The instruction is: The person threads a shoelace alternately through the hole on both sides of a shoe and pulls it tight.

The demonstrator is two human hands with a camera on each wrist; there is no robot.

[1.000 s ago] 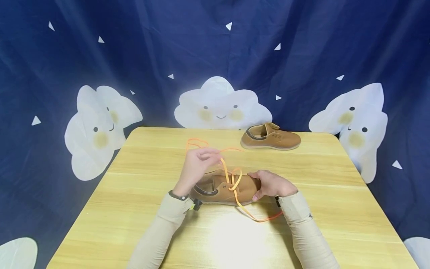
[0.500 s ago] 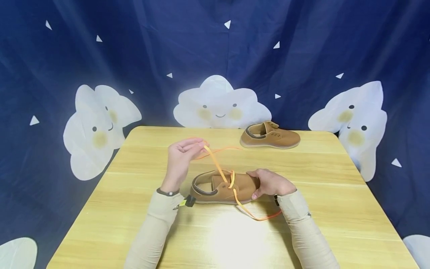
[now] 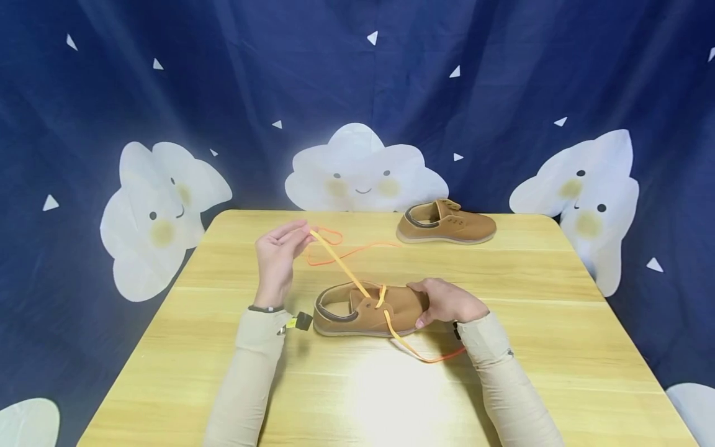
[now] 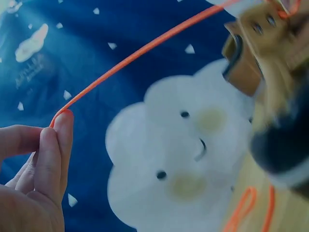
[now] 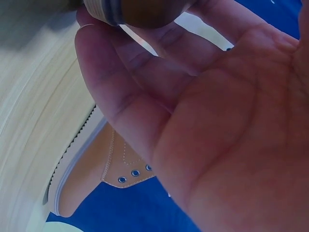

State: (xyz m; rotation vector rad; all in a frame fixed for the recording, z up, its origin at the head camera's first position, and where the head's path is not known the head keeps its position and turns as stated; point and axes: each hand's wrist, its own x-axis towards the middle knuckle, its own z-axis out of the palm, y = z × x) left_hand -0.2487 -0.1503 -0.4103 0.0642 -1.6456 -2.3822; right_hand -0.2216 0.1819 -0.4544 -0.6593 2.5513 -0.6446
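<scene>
A tan lace-up shoe (image 3: 404,301) lies on the table, toe to the right. Its yellow-to-orange shoelace (image 3: 342,264) runs taut from the eyelets up to my left hand (image 3: 279,257), which pinches it between thumb and fingers. The left wrist view shows the same shoelace (image 4: 140,51) stretched from the fingertips to the shoe (image 4: 260,29). My right hand (image 3: 449,302) grips the shoe's toe, seen from the palm side in the right wrist view, where the toe (image 5: 154,12) shows at the top. The other lace end (image 3: 416,354) trails over the near side and passes under the right wrist.
A second tan shoe (image 3: 469,228), with no lace visible in its eyelets, stands at the table's back edge. A loose orange lace length (image 3: 357,250) curls behind the near shoe. The wooden table (image 3: 558,360) meets a dark blue curtain (image 3: 313,68) with cloud prints.
My left hand has drawn the shoelace up and left, away from the shoe. The loop over the eyelets has shrunk. The right hand keeps its grip on the toe.
</scene>
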